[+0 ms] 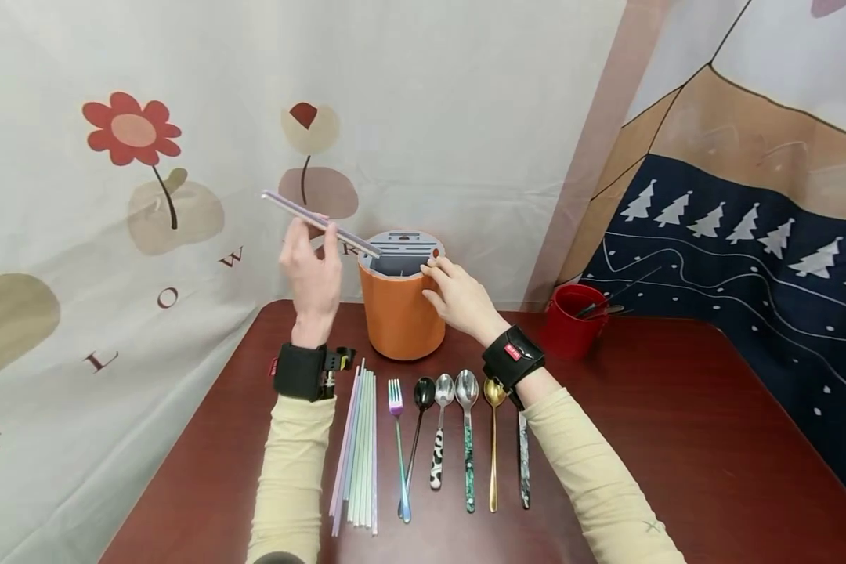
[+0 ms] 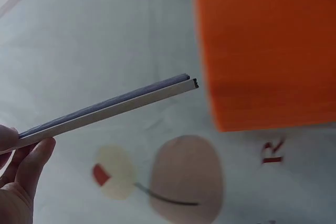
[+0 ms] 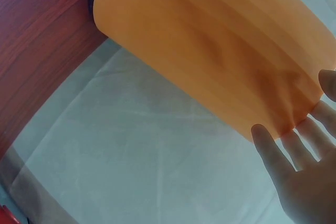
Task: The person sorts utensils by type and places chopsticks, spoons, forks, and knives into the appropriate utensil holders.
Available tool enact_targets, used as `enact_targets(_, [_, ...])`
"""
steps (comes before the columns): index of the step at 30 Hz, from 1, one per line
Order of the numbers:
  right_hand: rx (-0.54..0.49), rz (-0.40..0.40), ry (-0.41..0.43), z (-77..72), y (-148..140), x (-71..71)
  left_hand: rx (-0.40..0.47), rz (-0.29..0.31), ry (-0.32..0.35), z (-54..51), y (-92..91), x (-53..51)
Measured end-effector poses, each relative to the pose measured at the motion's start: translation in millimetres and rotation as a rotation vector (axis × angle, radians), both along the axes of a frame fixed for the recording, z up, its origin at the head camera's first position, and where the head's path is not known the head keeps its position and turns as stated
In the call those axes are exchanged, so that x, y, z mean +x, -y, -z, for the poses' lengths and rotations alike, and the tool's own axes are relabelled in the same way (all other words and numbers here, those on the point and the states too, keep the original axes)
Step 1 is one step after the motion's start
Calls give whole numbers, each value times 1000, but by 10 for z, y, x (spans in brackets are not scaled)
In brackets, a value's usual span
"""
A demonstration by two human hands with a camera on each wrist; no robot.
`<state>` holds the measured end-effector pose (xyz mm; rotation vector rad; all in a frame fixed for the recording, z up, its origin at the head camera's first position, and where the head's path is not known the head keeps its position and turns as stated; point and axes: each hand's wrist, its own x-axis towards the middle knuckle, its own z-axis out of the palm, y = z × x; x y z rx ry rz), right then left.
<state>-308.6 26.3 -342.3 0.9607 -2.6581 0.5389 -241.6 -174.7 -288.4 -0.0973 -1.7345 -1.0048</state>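
Note:
A pair of chopsticks, pale lilac and whitish, is pinched between thumb and fingers of my left hand. They slant down to the right, their lower ends over the near left rim of an orange utensil holder. In the left wrist view, the ends of the chopsticks show beside the orange wall. My right hand touches the holder's right rim with its fingers fairly straight. In the right wrist view, the fingertips of this hand meet the rim, partly hidden. The holder has a grey slotted top.
Several pastel chopsticks lie in front of the holder. Beside them are a rainbow fork, a black spoon, a cow-patterned spoon, a green-handled spoon, a gold spoon and a patterned handle. A red bucket holds utensils.

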Motion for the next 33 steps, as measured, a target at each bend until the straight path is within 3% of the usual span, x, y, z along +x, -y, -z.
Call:
enact_targets(5, [0, -10, -5, 5, -8, -1, -110, 3, 55, 118, -9, -170])
enact_targets(11, [11, -5, -25, -6, -6, -4, -170, 52, 117, 183, -31, -301])
enact_targets(19, [20, -6, -33, -13, -7, 10, -187, 115, 288, 248, -15, -447])
enact_targets(24, [24, 15, -37, -13, -18, 28, -177, 163, 402, 293, 2, -492])
enact_targets(33, [31, 1, -58, 10, -2, 38, -192, 131, 515, 361, 36, -488])
